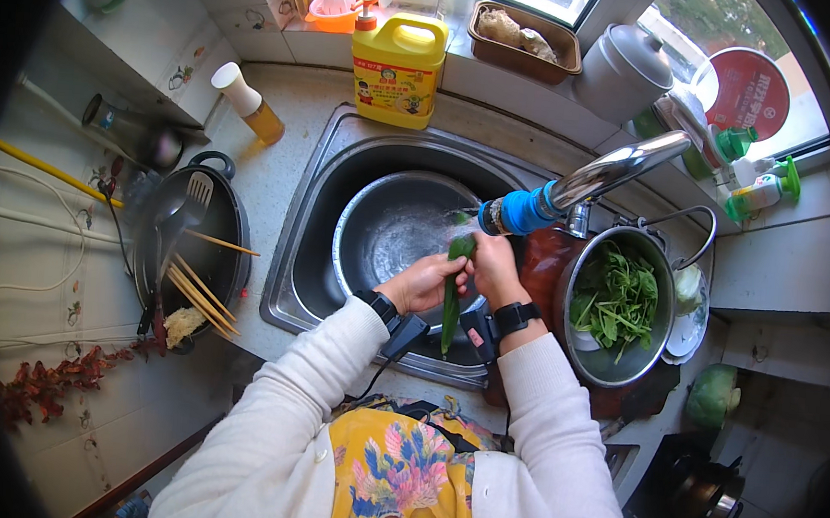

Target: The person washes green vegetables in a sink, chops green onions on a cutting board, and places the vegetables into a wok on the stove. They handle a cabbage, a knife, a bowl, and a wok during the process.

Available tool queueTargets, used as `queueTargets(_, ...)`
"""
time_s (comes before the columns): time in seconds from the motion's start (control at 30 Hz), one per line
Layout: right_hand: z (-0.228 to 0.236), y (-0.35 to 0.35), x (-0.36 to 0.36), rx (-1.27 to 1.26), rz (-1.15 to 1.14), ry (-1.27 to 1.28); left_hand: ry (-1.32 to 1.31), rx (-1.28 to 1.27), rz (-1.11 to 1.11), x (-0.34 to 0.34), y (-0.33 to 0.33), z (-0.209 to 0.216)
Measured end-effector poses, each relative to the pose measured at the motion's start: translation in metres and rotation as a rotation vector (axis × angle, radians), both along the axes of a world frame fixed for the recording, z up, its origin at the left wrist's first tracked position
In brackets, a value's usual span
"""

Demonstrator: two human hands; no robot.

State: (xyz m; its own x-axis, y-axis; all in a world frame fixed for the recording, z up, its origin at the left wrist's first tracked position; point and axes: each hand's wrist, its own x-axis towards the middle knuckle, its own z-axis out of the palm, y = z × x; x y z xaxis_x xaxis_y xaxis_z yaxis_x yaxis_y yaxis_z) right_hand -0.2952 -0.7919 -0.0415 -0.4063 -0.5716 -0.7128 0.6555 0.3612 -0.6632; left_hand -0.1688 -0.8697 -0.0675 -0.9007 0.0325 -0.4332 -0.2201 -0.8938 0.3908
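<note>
Over the steel sink (302, 251), both hands are closed on a long, slim, dark green vegetable (450, 314); its exact kind I cannot make out. My left hand (421, 283) pinches it around the middle. Just above that, my right hand (496, 265) grips its upper part, with some fingers hidden. The upper end is in the water running from the faucet (619, 167), which has a blue nozzle (520, 209). Under the stream, a round metal basin (378, 242) stands in the sink with water in it.
To the right is a metal pot (609, 378) of leafy greens (614, 297), near a green cabbage (714, 393). A yellow jug (396, 75) and a pump bottle (248, 103) stand behind the sink. At left, a dark pan (228, 246) holds chopsticks (203, 294) and a slotted spatula (193, 203).
</note>
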Motion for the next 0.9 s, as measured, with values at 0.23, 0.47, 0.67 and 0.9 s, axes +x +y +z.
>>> queueTargets(0.23,0.006,0.023,-0.012,-0.221,-0.741,0.127,0.0,0.098,0.259,-0.026,-0.021,0.004)
queueTargets(0.47,0.021,0.02,-0.035,-0.358,-0.839,0.06,0.102,0.182,0.386,-0.032,-0.052,0.009)
queueTargets(0.67,0.049,0.005,-0.05,-0.283,-0.764,-0.046,-0.181,-0.489,0.354,-0.003,-0.065,0.014)
queueTargets(0.9,0.102,0.075,0.006,-0.344,-0.233,0.212,-0.213,-1.088,-0.125,0.02,-0.034,0.007)
